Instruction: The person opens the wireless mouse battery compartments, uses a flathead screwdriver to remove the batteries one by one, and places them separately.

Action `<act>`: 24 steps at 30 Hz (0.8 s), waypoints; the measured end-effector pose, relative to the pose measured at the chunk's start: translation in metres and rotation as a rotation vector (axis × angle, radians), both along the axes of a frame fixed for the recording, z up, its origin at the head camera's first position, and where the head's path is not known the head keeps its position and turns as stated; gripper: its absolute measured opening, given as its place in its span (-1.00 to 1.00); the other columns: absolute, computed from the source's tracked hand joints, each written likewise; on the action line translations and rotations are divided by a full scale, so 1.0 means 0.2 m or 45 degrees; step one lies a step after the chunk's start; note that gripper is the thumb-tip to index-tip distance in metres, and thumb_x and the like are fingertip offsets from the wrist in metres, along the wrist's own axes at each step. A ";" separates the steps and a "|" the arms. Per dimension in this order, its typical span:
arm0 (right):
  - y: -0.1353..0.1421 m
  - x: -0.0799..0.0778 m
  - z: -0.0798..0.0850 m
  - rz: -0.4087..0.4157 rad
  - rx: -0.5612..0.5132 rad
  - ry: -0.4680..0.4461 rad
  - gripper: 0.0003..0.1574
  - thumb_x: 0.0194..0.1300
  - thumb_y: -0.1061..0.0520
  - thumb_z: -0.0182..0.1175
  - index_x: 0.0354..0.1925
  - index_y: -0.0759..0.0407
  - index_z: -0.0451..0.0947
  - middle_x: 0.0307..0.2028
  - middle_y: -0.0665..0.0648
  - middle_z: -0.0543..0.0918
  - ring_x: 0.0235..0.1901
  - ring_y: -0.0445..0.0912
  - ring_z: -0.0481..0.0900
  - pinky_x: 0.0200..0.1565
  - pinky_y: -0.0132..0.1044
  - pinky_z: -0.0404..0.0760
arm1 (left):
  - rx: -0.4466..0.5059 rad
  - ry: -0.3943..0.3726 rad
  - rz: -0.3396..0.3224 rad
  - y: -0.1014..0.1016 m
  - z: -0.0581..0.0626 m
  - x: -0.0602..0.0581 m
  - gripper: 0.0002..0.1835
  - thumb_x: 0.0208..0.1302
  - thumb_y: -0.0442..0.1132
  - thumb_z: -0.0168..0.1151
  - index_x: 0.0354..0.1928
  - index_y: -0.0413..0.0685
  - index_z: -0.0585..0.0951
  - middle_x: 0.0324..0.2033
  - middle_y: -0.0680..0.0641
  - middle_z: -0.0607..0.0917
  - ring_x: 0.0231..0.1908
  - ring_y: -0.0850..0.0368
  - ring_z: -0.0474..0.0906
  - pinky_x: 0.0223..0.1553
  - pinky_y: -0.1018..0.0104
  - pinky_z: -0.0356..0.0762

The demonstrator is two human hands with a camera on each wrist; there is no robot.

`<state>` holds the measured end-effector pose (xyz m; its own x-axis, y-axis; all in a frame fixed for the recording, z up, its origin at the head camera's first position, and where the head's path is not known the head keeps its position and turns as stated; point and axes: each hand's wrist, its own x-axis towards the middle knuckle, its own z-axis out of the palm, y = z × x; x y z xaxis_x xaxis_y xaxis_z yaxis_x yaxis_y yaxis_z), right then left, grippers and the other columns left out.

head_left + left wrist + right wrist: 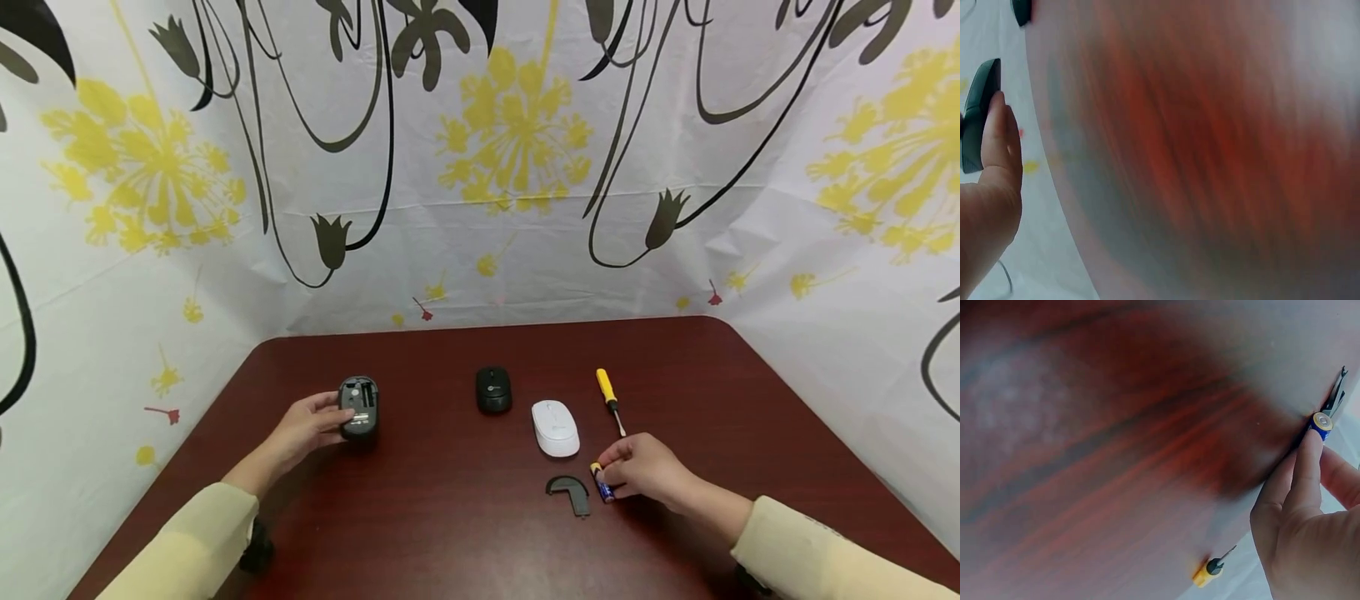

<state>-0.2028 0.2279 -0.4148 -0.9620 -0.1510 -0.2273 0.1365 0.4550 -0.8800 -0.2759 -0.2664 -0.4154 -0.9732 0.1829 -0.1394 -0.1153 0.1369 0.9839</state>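
My left hand (306,427) holds a black computer mouse (363,427) above the left part of the table, thumb across its upturned underside. An uncovered battery slot shows in that underside. In the left wrist view the mouse (979,119) appears edge-on, with fingers along one side. Over to the right, my right hand (654,473) pinches a blue battery (603,485) with a gold end, low over the tabletop. The right wrist view shows the end of this battery (1322,421) at the fingertips. Just left of it lies a dark curved battery cover (579,498).
On the dark red table (420,525) stand a second black mouse (493,390) and a white mouse (556,428) between the hands. A yellow-handled screwdriver (607,388) lies beyond the right hand. Patterned white cloth (420,167) hangs behind and at both sides.
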 end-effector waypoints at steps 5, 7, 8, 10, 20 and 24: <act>-0.01 0.00 0.00 -0.014 0.024 -0.006 -0.87 0.12 0.43 0.27 -0.30 0.46 0.58 -0.45 0.16 0.63 -0.42 -0.03 0.64 -0.37 -0.15 0.72 | -0.048 -0.030 0.032 -0.11 0.01 -0.03 -0.24 0.37 -0.22 0.20 0.42 -0.44 0.07 0.06 -0.22 0.53 -0.18 0.20 0.63 -0.13 0.23 0.66; -0.01 0.00 0.00 -0.022 0.030 -0.011 -0.88 0.12 0.43 0.27 -0.30 0.46 0.57 -0.44 0.16 0.63 -0.42 -0.03 0.64 -0.37 -0.15 0.72 | -0.076 -0.038 0.068 -0.15 0.01 -0.04 -0.22 0.38 -0.18 0.20 0.42 -0.43 0.06 0.08 -0.22 0.51 -0.18 0.24 0.62 -0.12 0.25 0.65; -0.01 0.00 0.00 -0.031 0.034 -0.017 -0.88 0.12 0.44 0.27 -0.30 0.46 0.57 -0.44 0.17 0.63 -0.42 -0.03 0.64 -0.36 -0.15 0.72 | -0.094 -0.039 0.084 -0.16 0.01 -0.05 -0.21 0.38 -0.16 0.20 0.43 -0.43 0.05 0.10 -0.24 0.50 -0.16 0.24 0.61 -0.12 0.26 0.65; -0.01 -0.01 0.00 -0.045 0.038 -0.024 -0.87 0.12 0.44 0.27 -0.29 0.46 0.57 -0.43 0.18 0.62 -0.41 -0.03 0.64 -0.36 -0.15 0.72 | -0.126 -0.044 0.112 -0.19 0.02 -0.06 -0.19 0.38 -0.13 0.20 0.43 -0.42 0.04 0.17 -0.31 0.43 -0.05 0.16 0.58 -0.09 0.26 0.64; -0.01 -0.01 0.00 -0.047 0.022 -0.032 -0.84 0.13 0.43 0.30 -0.27 0.48 0.56 -0.42 0.17 0.63 -0.40 -0.03 0.64 -0.35 -0.14 0.72 | -0.210 -0.074 0.219 -0.31 0.02 -0.09 -0.20 0.41 -0.09 0.16 0.44 -0.43 0.05 0.28 -0.40 0.29 -0.05 0.16 0.55 -0.15 0.31 0.64; -0.01 -0.01 0.00 -0.058 0.022 -0.042 -0.84 0.13 0.43 0.30 -0.27 0.47 0.56 -0.42 0.18 0.63 -0.40 -0.03 0.64 -0.35 -0.14 0.72 | -0.223 -0.086 0.265 -0.36 0.02 -0.10 -0.21 0.42 -0.08 0.14 0.44 -0.41 0.04 0.32 -0.42 0.24 -0.02 0.16 0.52 -0.17 0.34 0.64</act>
<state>-0.2050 0.2257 -0.4149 -0.9598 -0.1033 -0.2609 0.1859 0.4627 -0.8668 -0.2956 -0.3384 -0.4110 -0.9748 -0.0524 -0.2169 -0.2229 0.2710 0.9364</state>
